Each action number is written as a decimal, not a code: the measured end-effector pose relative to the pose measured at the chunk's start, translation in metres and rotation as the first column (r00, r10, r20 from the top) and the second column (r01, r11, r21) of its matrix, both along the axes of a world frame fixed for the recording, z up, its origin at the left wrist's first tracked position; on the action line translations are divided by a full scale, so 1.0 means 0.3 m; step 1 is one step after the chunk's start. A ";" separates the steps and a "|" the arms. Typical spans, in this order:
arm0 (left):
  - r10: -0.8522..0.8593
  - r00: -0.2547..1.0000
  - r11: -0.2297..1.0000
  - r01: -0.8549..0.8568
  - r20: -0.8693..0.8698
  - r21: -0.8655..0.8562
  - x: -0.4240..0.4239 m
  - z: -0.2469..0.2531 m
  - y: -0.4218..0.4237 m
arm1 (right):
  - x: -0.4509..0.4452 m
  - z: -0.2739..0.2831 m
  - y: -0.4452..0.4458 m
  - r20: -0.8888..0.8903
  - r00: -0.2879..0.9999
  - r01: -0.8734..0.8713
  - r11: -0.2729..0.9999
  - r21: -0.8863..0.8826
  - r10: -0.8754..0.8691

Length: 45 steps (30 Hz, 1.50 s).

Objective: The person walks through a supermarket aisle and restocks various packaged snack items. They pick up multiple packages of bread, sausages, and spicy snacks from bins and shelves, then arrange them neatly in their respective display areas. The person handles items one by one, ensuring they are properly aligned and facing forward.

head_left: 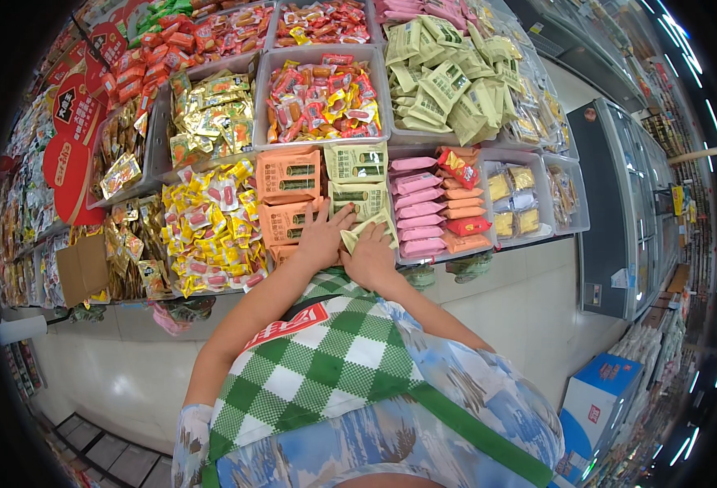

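Note:
In front of me a tray holds orange snack packets on its left side and pale green snack packets on its right, laid flat in rows. My left hand lies across the packets with its fingers apart, its fingertips on a green one and an orange one. At the tray's near end, my right hand has its fingers over a tilted green packet. The undersides of both hands, and the thumb of the right one, are partly hidden.
Yellow-wrapped sausages fill the section at left. At right stands a clear bin of pink packets and orange packets. Behind are a bin of red-wrapped sausages and a heap of green packets. A glass-topped freezer stands across the aisle.

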State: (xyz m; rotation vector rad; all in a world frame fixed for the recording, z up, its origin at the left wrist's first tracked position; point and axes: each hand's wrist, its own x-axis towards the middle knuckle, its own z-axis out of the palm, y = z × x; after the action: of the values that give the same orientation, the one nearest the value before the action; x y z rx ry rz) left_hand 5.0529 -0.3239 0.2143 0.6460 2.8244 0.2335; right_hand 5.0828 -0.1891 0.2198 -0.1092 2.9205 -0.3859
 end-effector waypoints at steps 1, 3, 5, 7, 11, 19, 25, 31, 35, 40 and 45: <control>-0.001 1.000 1.000 0.001 0.028 -0.007 -0.001 0.009 -0.002 | -0.013 0.020 0.003 0.098 0.995 -0.002 1.000 -0.013 0.004; 0.045 0.999 0.982 -0.044 0.001 0.181 0.010 0.000 -0.022 | -0.056 0.063 0.013 0.246 0.966 -0.069 0.996 -0.064 0.083; 0.106 0.994 0.914 -0.104 0.017 0.393 0.012 -0.007 -0.038 | -0.105 0.083 0.069 0.343 0.914 -0.181 0.974 -0.137 0.218; 0.164 0.986 0.837 -0.122 -0.032 0.534 0.012 -0.012 -0.037 | -0.103 0.018 0.104 0.197 0.953 -0.197 0.966 -0.167 0.229; 0.108 0.989 0.731 -0.149 0.104 0.666 0.037 0.064 -0.017 | -0.075 -0.016 0.085 -0.053 0.986 -0.167 0.968 -0.189 0.160; 0.013 0.999 0.970 -0.005 -0.033 0.244 0.070 -0.035 -0.016 | -0.140 -0.070 0.048 -0.089 0.996 -0.014 0.991 -0.135 0.002; 0.083 0.994 0.984 -0.072 -0.065 0.162 0.066 0.014 -0.030 | -0.124 -0.061 0.218 -0.373 0.910 -0.310 0.893 -0.327 0.179; 0.145 0.987 0.970 -0.128 -0.074 0.205 0.080 0.008 -0.030 | -0.048 -0.210 0.199 -0.195 0.980 -0.131 0.889 -0.439 0.048; 0.128 0.989 0.978 -0.113 -0.076 0.178 0.083 0.000 -0.034 | -0.053 -0.181 0.190 -0.150 0.989 -0.067 0.870 -0.488 -0.007; 0.166 0.985 0.948 -0.145 -0.052 0.283 0.085 -0.004 -0.032 | -0.071 -0.063 0.184 -0.373 0.921 -0.244 0.909 -0.338 0.109; 0.059 0.997 0.931 -0.041 -0.040 0.363 0.072 0.018 -0.021 | -0.087 -0.053 0.147 -0.285 0.898 -0.421 0.841 -0.338 0.335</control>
State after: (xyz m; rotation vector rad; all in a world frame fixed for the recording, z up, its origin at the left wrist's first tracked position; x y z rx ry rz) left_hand 5.0744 -0.3302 0.2198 0.6577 2.8710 0.7731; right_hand 5.0567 -0.1452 0.2039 -0.8271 2.8735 -0.9341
